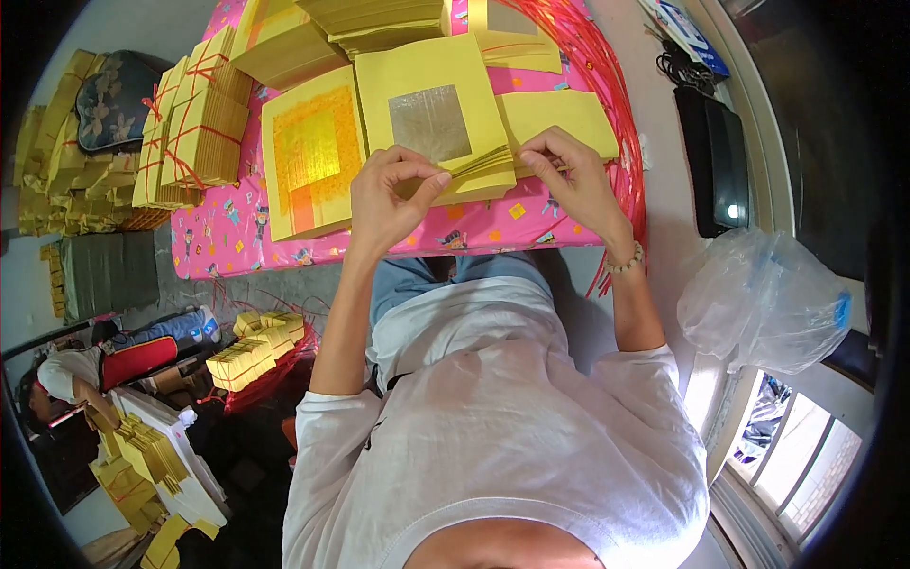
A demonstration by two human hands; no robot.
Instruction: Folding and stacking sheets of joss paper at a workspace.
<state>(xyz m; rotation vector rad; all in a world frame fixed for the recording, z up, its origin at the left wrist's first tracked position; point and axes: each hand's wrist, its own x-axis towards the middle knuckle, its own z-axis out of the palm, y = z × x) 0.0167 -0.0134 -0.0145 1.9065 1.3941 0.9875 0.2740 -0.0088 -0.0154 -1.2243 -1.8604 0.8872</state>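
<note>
Pink and cartoon-patterned, the tabletop (pixel 220 228) is bearing red cords (pixel 621 123) along its right side and tied yellow bundles (pixel 204 142) at its left. Close to the near edge, the silver-squared stack (pixel 427 109) is lying flat between a gold-squared stack (pixel 313 152) and a plain yellow pile (pixel 559 123), probably set centrally so that both hands are reaching it easily. Its long axis is running from near to far, the far end leaning slightly left, and its silver patch is facing up. The left hand (pixel 391 194) is clamping thumb and fingers on the lifted, fanned layers at the near edge, seemingly to hold them parted; the right hand (pixel 573 175) is hovering just beside the near right corner, its thumb and forefinger close together, though whether they are gripping paper I cannot tell
</note>
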